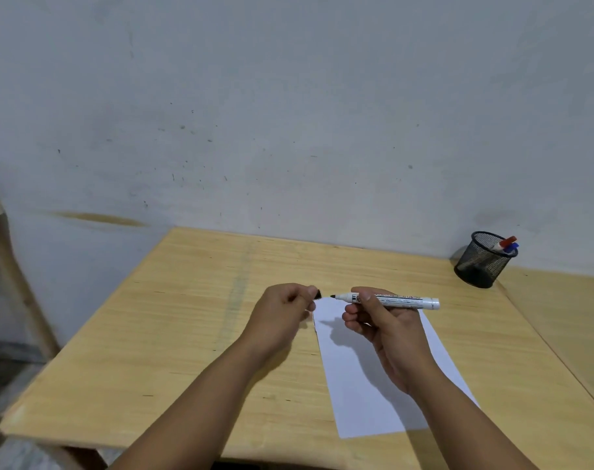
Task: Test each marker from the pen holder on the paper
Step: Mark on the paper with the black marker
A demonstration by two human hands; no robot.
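My right hand (pixel 380 320) grips a white marker (pixel 400 300) with a black tip, held level above the far end of the white paper (pixel 366 388). The bare tip points left. My left hand (pixel 282 310) pinches the marker's black cap (pixel 318 294) between thumb and fingers, a short gap from the tip. A black mesh pen holder (pixel 482 262) stands at the back right of the table, with a red-capped marker (pixel 506 242) and a blue-capped marker (pixel 512 247) leaning inside it.
The paper lies on a light wooden table (pixel 173 334) pushed against a grey wall. A second wooden surface (pixel 567 310) adjoins it on the right. A wooden frame (pixel 3 252) stands at the left, past the table edge.
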